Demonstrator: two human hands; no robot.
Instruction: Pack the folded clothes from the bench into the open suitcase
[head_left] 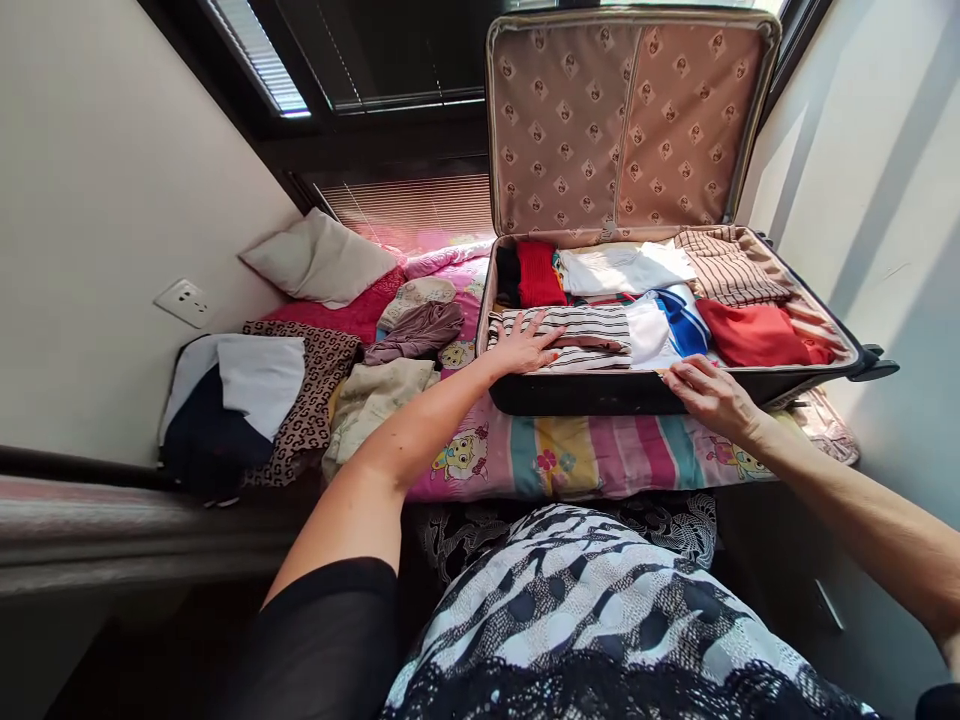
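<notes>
An open suitcase (570, 395) holds folded clothes. My left hand (525, 345) lies with spread fingers on a black-and-white striped garment (592, 323) at the suitcase's near left. At the middle of the front rim, my right hand (709, 395) is closed, its fingertips curled over the edge. Beside the striped garment are a white and blue garment (652, 330) and a red garment (761, 335). Behind them lie a red knit piece (541, 275), a white folded garment (626, 268) and a brown striped one (731, 265).
The suitcase lid (630, 130) stands upright against the window. Left of the case lie loose clothes, among them a purple garment (416, 330) and a brown patterned one (315, 390), and a pale cushion (322, 255). A cartoon-print cover (592, 455) lies underneath. Walls flank both sides.
</notes>
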